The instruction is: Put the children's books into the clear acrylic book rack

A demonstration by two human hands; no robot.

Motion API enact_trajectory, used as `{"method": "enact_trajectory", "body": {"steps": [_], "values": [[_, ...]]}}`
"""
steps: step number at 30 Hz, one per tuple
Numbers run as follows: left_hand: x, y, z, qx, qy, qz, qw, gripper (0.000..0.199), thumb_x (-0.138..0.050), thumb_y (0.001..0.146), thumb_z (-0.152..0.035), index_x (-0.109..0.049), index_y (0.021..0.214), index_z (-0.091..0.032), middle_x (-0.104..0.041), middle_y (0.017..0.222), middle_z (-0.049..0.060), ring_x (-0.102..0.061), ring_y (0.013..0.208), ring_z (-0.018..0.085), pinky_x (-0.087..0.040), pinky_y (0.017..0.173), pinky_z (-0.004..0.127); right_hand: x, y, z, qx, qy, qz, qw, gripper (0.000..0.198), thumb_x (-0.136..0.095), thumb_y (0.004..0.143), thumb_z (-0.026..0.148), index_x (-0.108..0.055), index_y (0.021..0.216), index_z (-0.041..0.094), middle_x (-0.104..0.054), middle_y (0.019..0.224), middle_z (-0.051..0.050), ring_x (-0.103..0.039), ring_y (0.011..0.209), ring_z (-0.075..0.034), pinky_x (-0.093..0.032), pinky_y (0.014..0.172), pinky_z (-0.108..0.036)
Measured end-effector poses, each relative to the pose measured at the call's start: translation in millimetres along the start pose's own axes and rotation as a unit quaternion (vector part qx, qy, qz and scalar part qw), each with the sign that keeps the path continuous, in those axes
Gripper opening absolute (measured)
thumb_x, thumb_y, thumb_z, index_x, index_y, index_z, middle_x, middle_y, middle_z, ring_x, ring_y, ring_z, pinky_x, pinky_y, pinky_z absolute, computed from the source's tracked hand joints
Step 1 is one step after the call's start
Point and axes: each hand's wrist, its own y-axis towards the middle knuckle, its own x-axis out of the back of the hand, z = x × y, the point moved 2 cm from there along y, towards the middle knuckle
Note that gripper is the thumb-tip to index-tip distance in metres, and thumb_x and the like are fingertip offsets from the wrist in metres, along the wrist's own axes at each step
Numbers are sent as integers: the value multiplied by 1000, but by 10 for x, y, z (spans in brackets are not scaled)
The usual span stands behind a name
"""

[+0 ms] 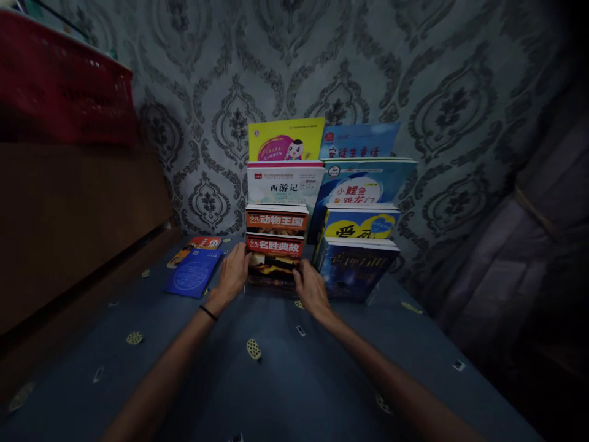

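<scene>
An upright book with an orange title band and a dark picture below [271, 267] stands at the front of the left row, held at its two sides. My left hand [234, 270] has its fingers closed on the left edge; a dark band circles that wrist. At the right edge, my right hand [311, 287] is closed with bent fingers. Close behind stands a similar orange-banded book [276, 221]. Farther back rise a white-and-green book [283, 184] and a yellow book [285, 138]. What supports the row from below is hidden.
Right of my right hand stands a second row, a dark blue book [356, 270] in front. A blue booklet [193, 273] lies flat over an orange book [207, 244] at the left. A red basket [101, 101] rests on a brown cabinet [83, 227]; a curtain [501, 258] hangs right.
</scene>
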Motion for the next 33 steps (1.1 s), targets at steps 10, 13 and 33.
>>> {"method": "enact_trajectory", "body": {"steps": [10,13,33], "values": [[27,18,-45,16,28,27,999,9,-44,96,-17,-52,98,-21,-64,94,8,-64,92,24,-47,78,33,6,1,6,-6,11,-1,1000,10,-40,90,25,-49,92,22,-63,80,-8,-62,73,-25,-46,65,-34],[32,23,-45,19,30,33,999,9,-43,97,-18,-52,99,-20,-65,97,10,-65,92,25,-47,77,34,13,-2,8,-5,15,-3,1000,9,-40,91,26,-49,90,23,-63,79,-7,-61,73,-24,-47,66,-34],[145,-188,62,-11,29,82,996,27,-49,98,-29,-46,121,-18,-68,101,9,-67,93,25,-51,76,34,74,-95,130,-2,71,-30,997,28,-41,93,33,-50,114,17,-68,107,-17,-65,100,-31,-52,88,-47]]}}
